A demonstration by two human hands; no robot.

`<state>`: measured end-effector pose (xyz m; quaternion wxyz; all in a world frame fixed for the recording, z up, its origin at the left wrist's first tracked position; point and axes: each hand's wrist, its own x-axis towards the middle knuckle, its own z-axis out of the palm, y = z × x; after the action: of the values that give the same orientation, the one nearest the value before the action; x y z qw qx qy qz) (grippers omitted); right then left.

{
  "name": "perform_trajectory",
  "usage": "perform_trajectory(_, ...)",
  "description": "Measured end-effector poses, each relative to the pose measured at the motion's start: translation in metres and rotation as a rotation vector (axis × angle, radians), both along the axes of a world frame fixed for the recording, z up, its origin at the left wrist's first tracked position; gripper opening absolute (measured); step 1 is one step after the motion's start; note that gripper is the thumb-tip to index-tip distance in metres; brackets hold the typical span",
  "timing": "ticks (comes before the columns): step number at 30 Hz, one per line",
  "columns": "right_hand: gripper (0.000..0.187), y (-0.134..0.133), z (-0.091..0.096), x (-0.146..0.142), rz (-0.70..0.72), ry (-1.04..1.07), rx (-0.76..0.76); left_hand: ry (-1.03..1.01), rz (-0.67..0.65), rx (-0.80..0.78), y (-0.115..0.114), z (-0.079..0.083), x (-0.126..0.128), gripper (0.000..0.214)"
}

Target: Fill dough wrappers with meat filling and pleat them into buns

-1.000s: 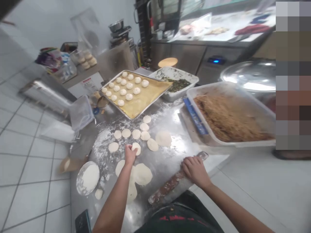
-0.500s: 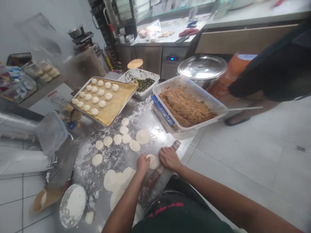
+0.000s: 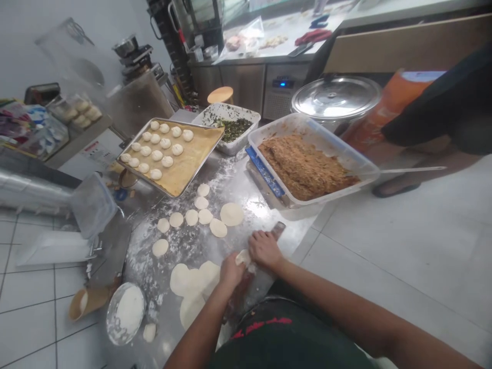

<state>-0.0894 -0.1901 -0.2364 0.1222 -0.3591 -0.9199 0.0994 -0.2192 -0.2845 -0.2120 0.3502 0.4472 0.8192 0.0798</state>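
A small round of dough (image 3: 242, 258) sits between the hands, pinched at its edge by the left fingers (image 3: 235, 265), apparently to steady it, while the right fingers (image 3: 258, 242) curl over a wooden rolling pin (image 3: 279, 229), keeping it within reach. Beyond them, on the flour-dusted steel desk (image 3: 246, 202), lie nine smaller dough pieces (image 3: 192, 217) and about three broad wrappers (image 3: 180, 279). Farther off, a lined tray (image 3: 196, 164) holds sixteen dough balls, spaced seemingly to avoid sticking, near one tub of brown filling (image 3: 307, 169).
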Motion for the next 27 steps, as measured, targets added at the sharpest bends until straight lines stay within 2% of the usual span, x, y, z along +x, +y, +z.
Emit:
perform_trajectory(2, 0.014, 0.003, 0.002, -0.006, 0.007, 0.008, -0.001, 0.031, 0.008, -0.002, -0.002, 0.001, -0.002, 0.023)
perform_trajectory(6, 0.016, -0.003, -0.004, 0.009, 0.197, 0.038, -0.006, 0.052, 0.06, -0.042, -0.009, 0.0, -0.012, 0.023)
perform_trajectory(7, 0.017, -0.005, -0.006, 0.012, 0.207, 0.042, -0.006, 0.037, 0.062, -0.051, -0.011, 0.0, -0.012, 0.024)
perform_trajectory(12, 0.019, -0.005, -0.002, -0.012, 0.048, 0.021, 0.001, -0.001, 0.031, -0.053, -0.011, 0.0, -0.005, 0.023)
perform_trajectory(14, 0.02, -0.006, 0.001, -0.014, 0.081, 0.027, -0.003, 0.03, 0.049, -0.058, -0.01, 0.002, -0.006, 0.027)
perform_trajectory(17, 0.02, -0.013, 0.001, 0.001, 0.165, 0.022, -0.014, 0.047, 0.07, -0.078, -0.013, 0.001, -0.011, 0.026)
perform_trajectory(19, 0.019, -0.015, 0.0, 0.006, 0.145, 0.01, -0.011, 0.029, 0.057, -0.089, -0.015, 0.0, -0.01, 0.024)
perform_trajectory(23, 0.021, -0.012, 0.001, -0.006, 0.075, 0.003, 0.004, 0.013, 0.036, -0.089, -0.013, -0.001, -0.007, 0.024)
perform_trajectory(27, 0.023, -0.016, -0.004, 0.004, 0.227, 0.036, 0.007, 0.035, 0.119, -0.092, -0.015, 0.002, -0.015, 0.026)
